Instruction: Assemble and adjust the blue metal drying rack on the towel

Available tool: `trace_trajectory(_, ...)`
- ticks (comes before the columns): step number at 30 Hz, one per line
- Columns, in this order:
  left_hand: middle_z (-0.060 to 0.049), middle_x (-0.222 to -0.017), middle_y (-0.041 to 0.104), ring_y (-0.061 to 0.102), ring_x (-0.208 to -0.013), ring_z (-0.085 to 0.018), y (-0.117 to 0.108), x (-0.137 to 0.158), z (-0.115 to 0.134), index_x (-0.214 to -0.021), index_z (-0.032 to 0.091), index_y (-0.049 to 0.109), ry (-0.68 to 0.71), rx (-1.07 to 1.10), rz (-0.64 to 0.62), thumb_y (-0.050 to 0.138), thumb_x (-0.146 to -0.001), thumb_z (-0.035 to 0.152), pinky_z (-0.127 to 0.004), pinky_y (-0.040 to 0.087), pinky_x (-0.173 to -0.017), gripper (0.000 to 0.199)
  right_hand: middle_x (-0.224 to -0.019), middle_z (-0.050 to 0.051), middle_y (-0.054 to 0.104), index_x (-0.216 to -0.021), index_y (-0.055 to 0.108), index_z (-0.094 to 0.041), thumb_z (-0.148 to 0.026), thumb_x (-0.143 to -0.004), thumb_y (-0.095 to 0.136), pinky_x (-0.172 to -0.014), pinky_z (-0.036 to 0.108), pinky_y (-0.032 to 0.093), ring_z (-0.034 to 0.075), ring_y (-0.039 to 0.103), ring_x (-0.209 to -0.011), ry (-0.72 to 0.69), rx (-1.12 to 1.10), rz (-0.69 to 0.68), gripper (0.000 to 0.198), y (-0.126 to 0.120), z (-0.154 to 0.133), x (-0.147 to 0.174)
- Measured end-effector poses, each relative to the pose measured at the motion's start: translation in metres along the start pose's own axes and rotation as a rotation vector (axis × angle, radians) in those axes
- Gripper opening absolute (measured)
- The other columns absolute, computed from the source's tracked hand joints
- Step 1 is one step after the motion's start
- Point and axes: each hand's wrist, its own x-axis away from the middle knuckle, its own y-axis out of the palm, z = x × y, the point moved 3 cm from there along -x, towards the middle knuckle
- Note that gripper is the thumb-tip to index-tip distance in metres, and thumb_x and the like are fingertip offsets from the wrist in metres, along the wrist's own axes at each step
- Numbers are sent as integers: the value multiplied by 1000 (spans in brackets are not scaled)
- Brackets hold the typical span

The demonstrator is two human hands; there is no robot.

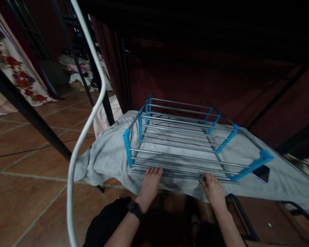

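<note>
A rack of grey metal rods [193, 158] and blue plastic brackets [128, 145] lies on a grey cloth [108, 151] in front of me. Several thin rods run close together along its near edge. My left hand [151, 179], with a dark band on the wrist, has its fingers bent over these near rods, left of the middle. Farther right, my right hand [211, 187] grips the same near rods, thumb and fingers close together. The undersides of my fingers are hidden.
A dark phone-like slab [261, 173] lies beside the right brackets. A white cable or tube [86, 133] hangs down at left, before a black metal post [33, 118]. Dark red curtain [175, 75] hangs behind the rack. A chair frame [243, 214] stands below right.
</note>
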Motion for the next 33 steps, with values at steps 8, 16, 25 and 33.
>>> trace_trajectory(8,-13,-111,70,63,-106,-26,-6,2,-1,-117,16,64,-50,-22,-12,39,-97,9,-43,43,-99,33,-102,8,70,-104,57,-24,-26,-95,51,-85,38,44,26,65,-96,-13,11,-34,11,4,-4,-3)
trace_trajectory(16,-13,-113,70,62,-108,-26,-3,2,-6,-117,16,64,-71,-11,-5,40,-97,8,-42,42,-101,33,-102,10,71,-105,61,-23,-26,-94,50,-85,39,43,27,65,-94,-41,20,-62,16,2,-15,0)
trace_trajectory(25,-14,-110,71,62,-108,-28,3,3,-5,-108,15,69,-80,-14,-42,41,-96,9,-43,44,-98,31,-108,10,74,-109,65,-23,-26,-96,47,-89,41,44,27,66,-97,-44,61,-128,23,7,-15,4)
trace_trajectory(33,-15,-111,72,63,-108,-27,5,2,-3,-111,16,69,-70,-34,-47,41,-95,7,-44,44,-98,34,-109,10,74,-110,67,-24,-23,-96,49,-90,40,42,27,66,-101,-8,78,-111,23,7,-18,2)
